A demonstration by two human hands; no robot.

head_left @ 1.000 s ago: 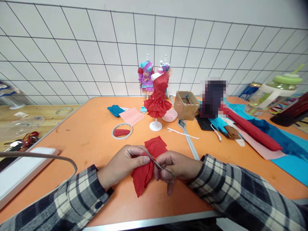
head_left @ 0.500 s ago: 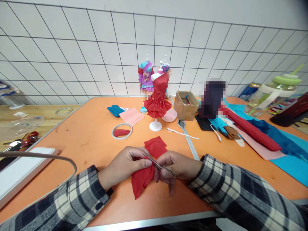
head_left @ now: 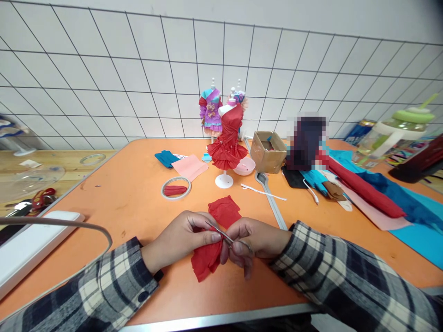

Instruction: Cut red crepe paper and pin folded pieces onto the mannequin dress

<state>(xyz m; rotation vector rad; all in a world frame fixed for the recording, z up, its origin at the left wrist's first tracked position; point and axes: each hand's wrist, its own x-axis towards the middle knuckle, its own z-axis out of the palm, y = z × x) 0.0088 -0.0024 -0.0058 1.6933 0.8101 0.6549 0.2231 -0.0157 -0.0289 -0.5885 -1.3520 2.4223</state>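
My left hand (head_left: 182,237) pinches a piece of red crepe paper (head_left: 206,259) between thumb and fingers, just above the orange table (head_left: 131,193). My right hand (head_left: 254,240) grips small metal scissors (head_left: 226,236), whose blades point left into the paper near my left thumb. A second red paper piece (head_left: 224,210) lies flat on the table right behind both hands. Further back stands a small white mannequin in a red paper dress (head_left: 226,140).
A tape ring (head_left: 176,188) with a red roll inside, blue and pink paper pieces (head_left: 180,162), a cardboard box (head_left: 268,151), a pink bowl (head_left: 244,166) and rolled coloured paper (head_left: 363,186) lie around. A white power strip (head_left: 31,246) sits at the left edge.
The red paper in my left hand has been drawn up and bunched shorter. Both hands have stayed in place with the scissors at the paper.
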